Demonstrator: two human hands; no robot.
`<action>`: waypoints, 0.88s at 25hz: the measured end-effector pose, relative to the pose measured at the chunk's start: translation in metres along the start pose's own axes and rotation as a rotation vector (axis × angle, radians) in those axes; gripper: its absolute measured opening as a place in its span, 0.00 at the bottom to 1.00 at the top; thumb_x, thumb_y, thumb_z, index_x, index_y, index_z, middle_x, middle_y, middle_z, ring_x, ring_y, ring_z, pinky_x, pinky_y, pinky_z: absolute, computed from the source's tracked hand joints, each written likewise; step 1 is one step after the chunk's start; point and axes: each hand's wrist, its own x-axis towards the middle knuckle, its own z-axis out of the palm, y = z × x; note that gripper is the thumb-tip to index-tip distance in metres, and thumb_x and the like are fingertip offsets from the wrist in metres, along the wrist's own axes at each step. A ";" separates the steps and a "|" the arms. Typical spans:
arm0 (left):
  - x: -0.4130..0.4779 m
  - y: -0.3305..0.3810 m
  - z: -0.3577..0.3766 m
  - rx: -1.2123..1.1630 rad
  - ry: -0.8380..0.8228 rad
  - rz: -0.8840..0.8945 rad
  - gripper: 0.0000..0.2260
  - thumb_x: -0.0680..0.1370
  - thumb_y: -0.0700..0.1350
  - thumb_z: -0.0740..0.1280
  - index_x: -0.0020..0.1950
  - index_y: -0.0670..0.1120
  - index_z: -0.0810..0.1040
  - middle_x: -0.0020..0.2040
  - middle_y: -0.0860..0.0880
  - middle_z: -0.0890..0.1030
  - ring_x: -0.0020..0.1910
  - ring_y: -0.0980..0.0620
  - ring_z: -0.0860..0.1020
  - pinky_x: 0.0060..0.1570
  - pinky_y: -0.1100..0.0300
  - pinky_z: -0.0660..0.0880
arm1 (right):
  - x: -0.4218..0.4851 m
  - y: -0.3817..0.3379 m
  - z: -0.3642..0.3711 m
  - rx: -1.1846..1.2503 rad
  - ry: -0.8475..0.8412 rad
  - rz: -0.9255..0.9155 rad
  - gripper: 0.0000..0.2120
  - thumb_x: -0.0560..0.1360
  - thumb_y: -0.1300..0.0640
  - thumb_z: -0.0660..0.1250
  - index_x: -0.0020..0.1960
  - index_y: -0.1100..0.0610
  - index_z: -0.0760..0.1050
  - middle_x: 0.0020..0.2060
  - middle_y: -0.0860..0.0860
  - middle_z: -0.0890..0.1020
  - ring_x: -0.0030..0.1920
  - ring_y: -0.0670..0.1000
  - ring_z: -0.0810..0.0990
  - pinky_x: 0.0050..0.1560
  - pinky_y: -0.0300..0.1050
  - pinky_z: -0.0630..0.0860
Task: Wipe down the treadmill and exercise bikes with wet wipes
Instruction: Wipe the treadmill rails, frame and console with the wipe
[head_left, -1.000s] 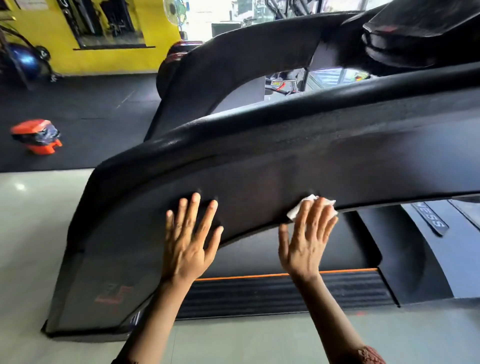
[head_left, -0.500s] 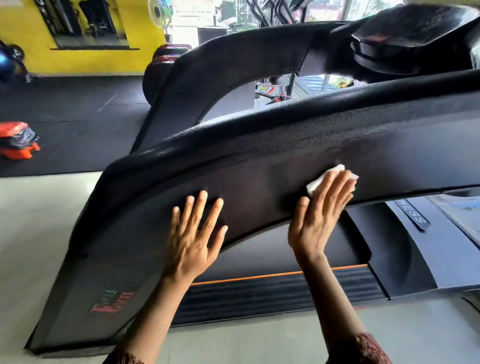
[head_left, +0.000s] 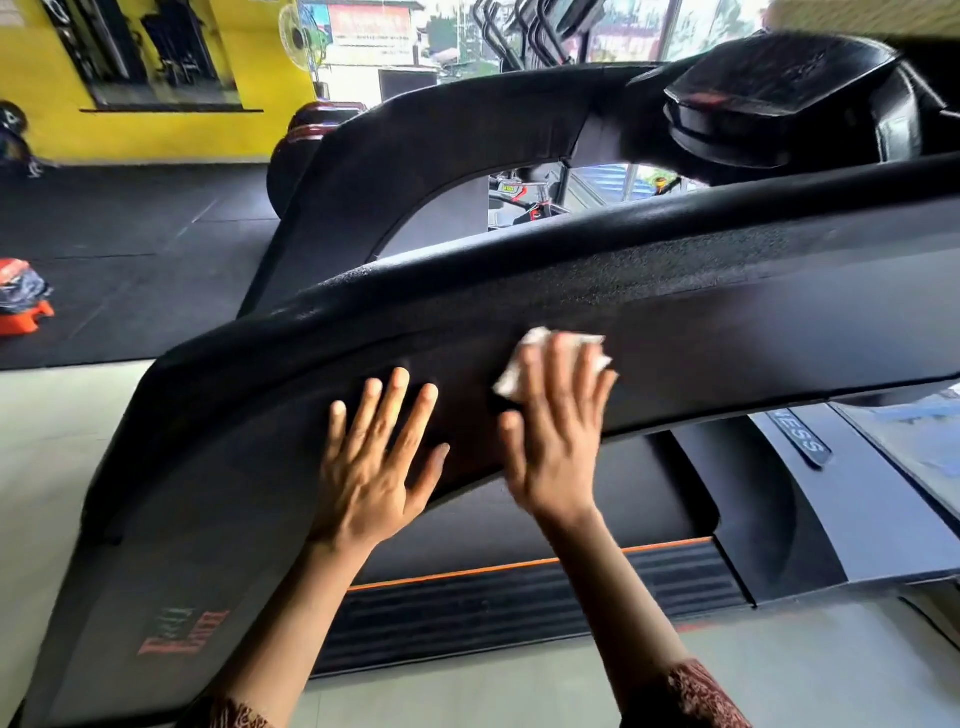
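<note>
Gym floor: person's R hand (head_left: 556, 441), fingers straight, nothing clenched, presses white wet wipe (head_left: 519, 364) flat vs black treadmill side rail (head_left: 727, 332) at frame ctr. Wipe pokes out at 12 o'clock past fingertips. L hand (head_left: 371, 467), splayed flat & holding nothing, rests on same rail at R hand's 9 o'clock. Orange-edged deck (head_left: 519, 613) at 6 o'clock; orange object (head_left: 21, 312) at far 9 o'clock.

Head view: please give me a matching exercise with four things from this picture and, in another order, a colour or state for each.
1 left hand
2 wet wipe
3 far wall
4 deck stripe

a orange
b white, pressed under the right hand
c yellow
d flat on the treadmill rail

Pairs: 1-d, 2-b, 3-c, 4-a
</note>
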 end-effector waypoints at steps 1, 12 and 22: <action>0.003 0.002 0.000 -0.002 0.004 0.000 0.30 0.80 0.55 0.57 0.79 0.50 0.50 0.79 0.50 0.46 0.78 0.50 0.48 0.75 0.50 0.45 | -0.004 0.000 0.001 -0.030 -0.043 -0.165 0.24 0.82 0.45 0.46 0.76 0.52 0.55 0.75 0.51 0.58 0.77 0.52 0.47 0.75 0.53 0.45; 0.023 0.020 -0.001 -0.008 -0.005 -0.048 0.28 0.82 0.57 0.52 0.79 0.50 0.48 0.79 0.52 0.44 0.78 0.52 0.46 0.75 0.52 0.43 | 0.011 -0.014 -0.007 0.086 -0.034 -0.001 0.27 0.82 0.43 0.44 0.77 0.54 0.54 0.76 0.52 0.55 0.77 0.53 0.45 0.75 0.53 0.42; 0.011 0.021 -0.008 0.088 -0.035 -0.105 0.30 0.80 0.55 0.57 0.79 0.50 0.50 0.79 0.51 0.45 0.78 0.50 0.47 0.75 0.51 0.45 | 0.017 -0.002 -0.003 0.100 0.097 0.194 0.28 0.82 0.44 0.41 0.78 0.53 0.39 0.77 0.51 0.39 0.76 0.55 0.38 0.74 0.58 0.37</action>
